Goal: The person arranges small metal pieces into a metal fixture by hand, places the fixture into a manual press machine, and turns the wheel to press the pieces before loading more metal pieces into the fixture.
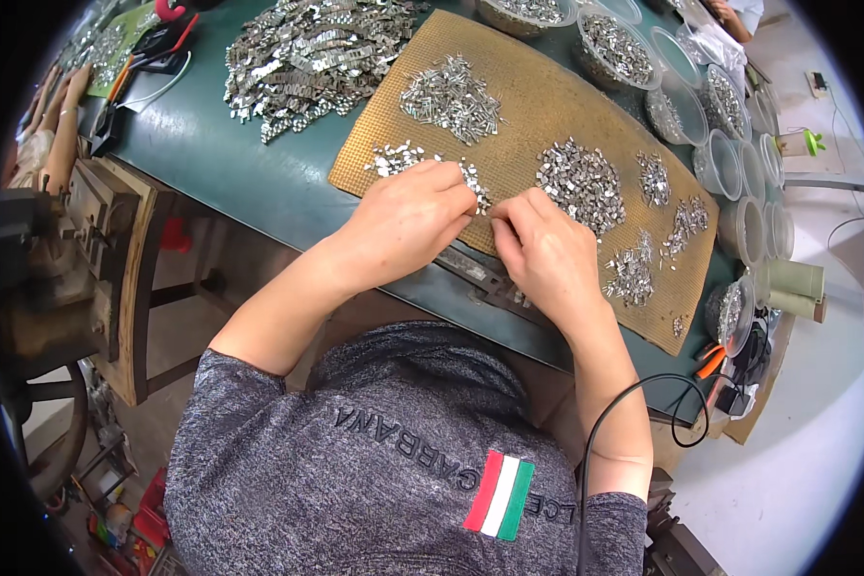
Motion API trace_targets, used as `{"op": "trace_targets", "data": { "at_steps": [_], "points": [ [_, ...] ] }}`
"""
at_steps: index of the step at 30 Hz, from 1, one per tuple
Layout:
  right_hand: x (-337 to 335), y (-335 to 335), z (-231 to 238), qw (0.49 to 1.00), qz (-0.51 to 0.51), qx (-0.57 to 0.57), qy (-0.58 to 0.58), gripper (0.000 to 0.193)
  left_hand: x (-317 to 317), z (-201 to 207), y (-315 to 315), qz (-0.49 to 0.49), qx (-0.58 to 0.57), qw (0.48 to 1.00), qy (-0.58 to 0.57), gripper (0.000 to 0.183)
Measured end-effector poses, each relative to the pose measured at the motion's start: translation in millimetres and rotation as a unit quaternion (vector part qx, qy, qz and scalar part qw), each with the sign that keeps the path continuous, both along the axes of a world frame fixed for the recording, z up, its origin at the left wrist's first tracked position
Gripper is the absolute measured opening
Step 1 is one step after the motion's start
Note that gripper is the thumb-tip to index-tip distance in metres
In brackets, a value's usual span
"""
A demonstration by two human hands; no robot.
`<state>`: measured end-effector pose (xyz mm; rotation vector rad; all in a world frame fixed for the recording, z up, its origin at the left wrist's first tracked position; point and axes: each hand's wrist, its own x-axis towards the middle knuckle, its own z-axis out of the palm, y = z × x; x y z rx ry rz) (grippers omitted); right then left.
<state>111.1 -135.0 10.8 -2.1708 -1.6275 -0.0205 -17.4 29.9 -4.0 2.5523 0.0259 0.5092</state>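
Note:
My left hand [408, 216] and my right hand [550, 252] are close together at the near edge of a tan textured mat [523, 86]. Both have their fingers curled and pinched; whatever lies between the fingertips is hidden or too small to name. Just beyond my left hand lies a scatter of small shiny metal pieces [394, 158], partly covered by that hand. A heap of small grey metal pieces [581, 182] is beside my right hand. Farther back on the mat sits a pile of short metal pins or tubes [451, 99]. Smaller piles of metal bits [632, 272] lie to the right.
A large heap of linked metal strips [312, 58] covers the green table [202, 182] at the back left. Clear plastic tubs [619, 48] of metal parts line the right side. Orange-handled pliers [710, 361] lie at the right corner. Other people's arms [62, 130] show far left.

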Motion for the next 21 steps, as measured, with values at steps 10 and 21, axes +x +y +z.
{"op": "trace_targets", "data": {
  "at_steps": [10, 21],
  "points": [
    [-12, 9, -5, 0.999, -0.036, -0.020, -0.009, 0.015, 0, -4, -3, 0.015, -0.009, 1.000, -0.019, 0.009],
    [7, -37, 12, 0.995, -0.041, 0.057, 0.077, 0.016, -1, 3, -4, 0.027, -0.044, 0.999, -0.016, 0.009]
  ]
}}
